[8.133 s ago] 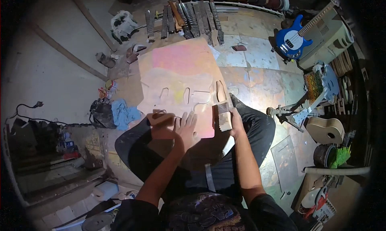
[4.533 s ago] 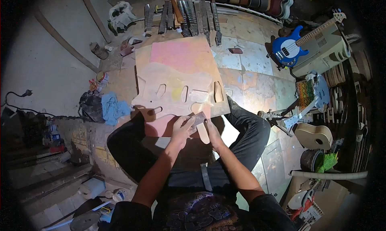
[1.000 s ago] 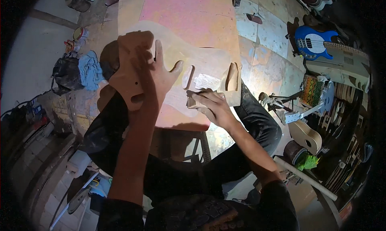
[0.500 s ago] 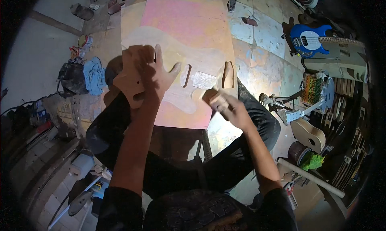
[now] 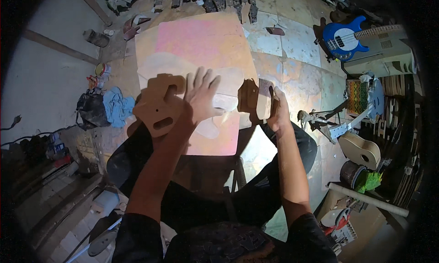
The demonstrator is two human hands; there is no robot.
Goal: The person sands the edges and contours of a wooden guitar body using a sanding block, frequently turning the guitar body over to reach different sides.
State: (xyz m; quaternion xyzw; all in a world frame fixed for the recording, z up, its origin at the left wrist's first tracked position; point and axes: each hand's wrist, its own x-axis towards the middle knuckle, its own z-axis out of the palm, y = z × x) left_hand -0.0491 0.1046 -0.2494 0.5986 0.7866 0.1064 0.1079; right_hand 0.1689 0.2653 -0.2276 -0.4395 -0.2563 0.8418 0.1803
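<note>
A pale, guitar-body-shaped piece [image 5: 160,61] lies on a pink and tan board [image 5: 196,36] in front of me. My left hand [image 5: 200,96] rests on it with the fingers spread, partly covering its cut-outs. Just past the board's right edge, my right hand [image 5: 279,110] grips a wooden block [image 5: 264,102], held on edge and apart from the guitar body. The block's upper part is darker and brownish. A hard shadow falls across the left part of the board.
A blue bass guitar [image 5: 345,39] and an acoustic guitar body [image 5: 360,149] stand at the right. Several guitar necks [image 5: 210,0] lie at the far edge. A blue cloth [image 5: 118,106] and a black bag [image 5: 91,108] sit at the left.
My right hand has moved right and upward with the block, away from the guitar body. My left hand has shifted right and slightly down, now over the cut-outs. The view has shifted slightly.
</note>
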